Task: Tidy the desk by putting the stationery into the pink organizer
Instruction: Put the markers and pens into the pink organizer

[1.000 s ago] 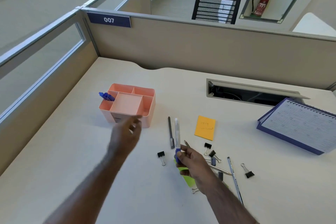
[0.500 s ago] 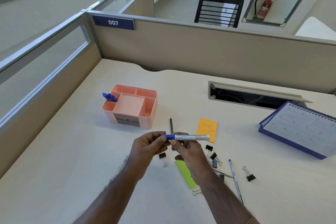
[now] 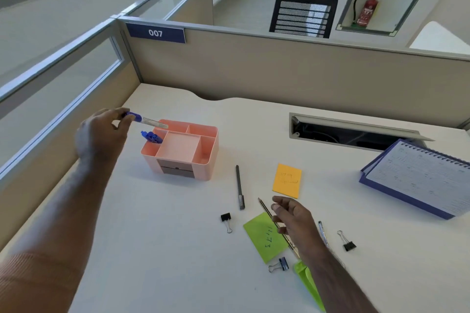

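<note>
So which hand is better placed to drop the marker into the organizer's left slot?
Left. The left hand already pinches the marker just above the pink organizer; the right hand hovers empty over the sticky notes.

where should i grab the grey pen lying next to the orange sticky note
Pinch the slim grey pen around the middle of its barrel, coming straight down from above. It lies flat on the white desk, pointing away from you, with bare desk on both long sides, so thumb and finger can close across it from left and right. The thicker near end probably also gives purchase.
</note>
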### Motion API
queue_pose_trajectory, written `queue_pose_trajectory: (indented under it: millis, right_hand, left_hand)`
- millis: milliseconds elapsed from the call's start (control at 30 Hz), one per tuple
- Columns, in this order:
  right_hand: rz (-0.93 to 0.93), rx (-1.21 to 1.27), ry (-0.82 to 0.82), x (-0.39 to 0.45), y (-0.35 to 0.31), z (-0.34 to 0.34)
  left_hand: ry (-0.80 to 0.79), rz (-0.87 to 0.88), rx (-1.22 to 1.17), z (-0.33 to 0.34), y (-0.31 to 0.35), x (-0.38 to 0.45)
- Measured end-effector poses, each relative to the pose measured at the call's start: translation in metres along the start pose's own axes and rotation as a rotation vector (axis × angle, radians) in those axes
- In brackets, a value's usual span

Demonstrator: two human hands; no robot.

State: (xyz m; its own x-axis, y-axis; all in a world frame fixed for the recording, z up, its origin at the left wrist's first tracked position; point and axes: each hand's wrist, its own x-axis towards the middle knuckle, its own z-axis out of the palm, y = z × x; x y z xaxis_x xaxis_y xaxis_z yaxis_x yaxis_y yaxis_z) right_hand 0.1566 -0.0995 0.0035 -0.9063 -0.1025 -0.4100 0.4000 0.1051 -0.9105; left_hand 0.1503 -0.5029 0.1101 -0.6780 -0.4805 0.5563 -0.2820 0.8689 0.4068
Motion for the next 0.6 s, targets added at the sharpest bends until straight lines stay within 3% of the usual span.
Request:
queue_pose_trajectory:
  millis: [267,367,500,600]
  right_hand:
    - [0.012,-0.025,0.096,0.004,0.004,-0.025]
    - [-0.08,-0.341,0.148,0.003,0.012,-0.026]
    - [-0.125,-0.947,0.066,0.006,0.03,-0.015]
    - [-0.139,-1.196,0.094,0.014,0.035,-0.002]
  left_hand:
    - [-0.142,0.055,0.207,0.034,-0.003,0.0]
    - [-0.236,0.038,0.253,0.053,-0.007,0.007]
    - [-0.369,-0.042,0.252,0.075,-0.01,0.017]
    - [-0.401,-0.119,0.271,0.087,-0.014,0.022]
